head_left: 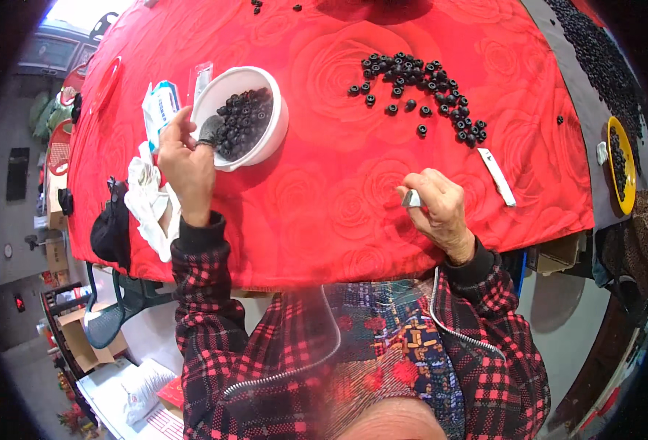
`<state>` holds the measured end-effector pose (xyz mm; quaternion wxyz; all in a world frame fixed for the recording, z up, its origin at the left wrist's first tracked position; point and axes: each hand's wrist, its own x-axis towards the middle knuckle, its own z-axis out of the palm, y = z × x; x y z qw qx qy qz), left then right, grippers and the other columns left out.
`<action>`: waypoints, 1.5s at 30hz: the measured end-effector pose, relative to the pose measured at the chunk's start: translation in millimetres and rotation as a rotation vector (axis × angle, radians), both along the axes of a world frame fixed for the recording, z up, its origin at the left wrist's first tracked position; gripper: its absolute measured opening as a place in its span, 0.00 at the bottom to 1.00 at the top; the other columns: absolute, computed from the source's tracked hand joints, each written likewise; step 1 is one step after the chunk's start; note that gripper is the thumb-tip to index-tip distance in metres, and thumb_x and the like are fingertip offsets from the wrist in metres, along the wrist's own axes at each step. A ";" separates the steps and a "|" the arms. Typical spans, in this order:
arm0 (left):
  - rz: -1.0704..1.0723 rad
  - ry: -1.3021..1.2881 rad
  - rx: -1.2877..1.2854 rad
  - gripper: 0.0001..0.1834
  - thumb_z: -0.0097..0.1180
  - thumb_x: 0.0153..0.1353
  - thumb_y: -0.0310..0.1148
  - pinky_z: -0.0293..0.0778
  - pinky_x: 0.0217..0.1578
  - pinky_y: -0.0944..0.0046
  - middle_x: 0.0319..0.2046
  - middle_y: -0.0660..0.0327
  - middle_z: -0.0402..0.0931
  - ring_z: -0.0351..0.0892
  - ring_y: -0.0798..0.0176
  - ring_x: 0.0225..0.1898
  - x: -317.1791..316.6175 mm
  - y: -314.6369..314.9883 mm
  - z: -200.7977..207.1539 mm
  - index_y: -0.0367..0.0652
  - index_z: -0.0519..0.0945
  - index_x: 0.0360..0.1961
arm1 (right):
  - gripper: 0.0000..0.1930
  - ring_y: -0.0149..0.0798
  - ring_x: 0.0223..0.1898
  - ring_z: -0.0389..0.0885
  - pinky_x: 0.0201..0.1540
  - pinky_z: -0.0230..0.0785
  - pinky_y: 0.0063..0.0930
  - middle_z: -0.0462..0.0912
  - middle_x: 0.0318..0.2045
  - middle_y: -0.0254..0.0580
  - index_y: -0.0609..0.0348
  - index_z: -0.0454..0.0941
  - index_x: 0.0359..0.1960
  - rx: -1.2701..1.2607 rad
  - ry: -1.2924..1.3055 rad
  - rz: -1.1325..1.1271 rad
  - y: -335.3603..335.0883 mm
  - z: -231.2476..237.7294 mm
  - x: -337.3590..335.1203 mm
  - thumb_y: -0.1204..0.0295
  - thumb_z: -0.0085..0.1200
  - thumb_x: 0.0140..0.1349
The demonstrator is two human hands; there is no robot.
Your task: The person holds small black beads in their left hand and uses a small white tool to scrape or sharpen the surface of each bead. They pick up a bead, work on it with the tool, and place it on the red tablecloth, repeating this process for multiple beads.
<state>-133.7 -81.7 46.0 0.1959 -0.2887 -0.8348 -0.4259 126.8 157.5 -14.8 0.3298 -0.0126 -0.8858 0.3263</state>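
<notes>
My left hand [190, 163] is at the left rim of a white plastic bowl [276, 126], its fingers curled. A small black ring-like piece [204, 142] shows at its fingertips, partly hidden. Inside the bowl lie many small black round pieces [247, 121], with a blurred greyish one near my fingers. Over the front part of the table, my right hand [438, 209] is closed around a small object with a pale, flat end [411, 198]; the rest is inside the fist. Loose black round pieces with hollow centres [449, 99] are spread beyond that hand.
A red rose-patterned cloth [317, 220] covers the table. White strip [496, 177] lies at right. Left of the bowl are a blue-white packet [161, 106], a white cloth [146, 194] and a black item [111, 227]. A yellow plate [631, 165] sits far right.
</notes>
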 end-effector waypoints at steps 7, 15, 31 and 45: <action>-0.595 -0.009 -0.149 0.08 0.61 0.51 0.26 0.73 0.32 0.63 0.30 0.56 0.78 0.79 0.59 0.32 67.1 145.4 -34.5 0.40 0.82 0.34 | 0.10 0.45 0.22 0.71 0.23 0.63 0.35 0.67 0.19 0.42 0.59 0.72 0.29 0.007 -0.066 -0.020 3.8 -1.2 4.1 0.78 0.58 0.44; -0.645 0.070 -0.273 0.09 0.60 0.50 0.29 0.72 0.35 0.62 0.30 0.56 0.76 0.77 0.53 0.32 63.3 192.3 -75.1 0.43 0.82 0.35 | 0.09 0.42 0.19 0.70 0.22 0.62 0.33 0.70 0.19 0.42 0.61 0.73 0.29 -0.053 -0.073 -0.048 8.3 -2.9 5.6 0.81 0.60 0.46; -0.746 -1.158 0.384 0.13 0.55 0.58 0.25 0.75 0.27 0.74 0.34 0.59 0.78 0.78 0.71 0.33 144.6 58.7 -14.7 0.33 0.78 0.44 | 0.09 0.43 0.32 0.75 0.35 0.67 0.29 0.74 0.32 0.49 0.67 0.71 0.40 -0.591 -0.268 0.241 -16.0 51.6 2.9 0.75 0.46 0.62; -0.796 -1.098 0.413 0.13 0.50 0.60 0.23 0.72 0.24 0.78 0.36 0.60 0.75 0.76 0.72 0.30 153.3 55.5 -18.4 0.33 0.76 0.46 | 0.08 0.47 0.29 0.75 0.30 0.66 0.34 0.74 0.28 0.48 0.64 0.72 0.38 -0.337 -0.176 0.170 -22.4 55.9 -7.5 0.77 0.51 0.57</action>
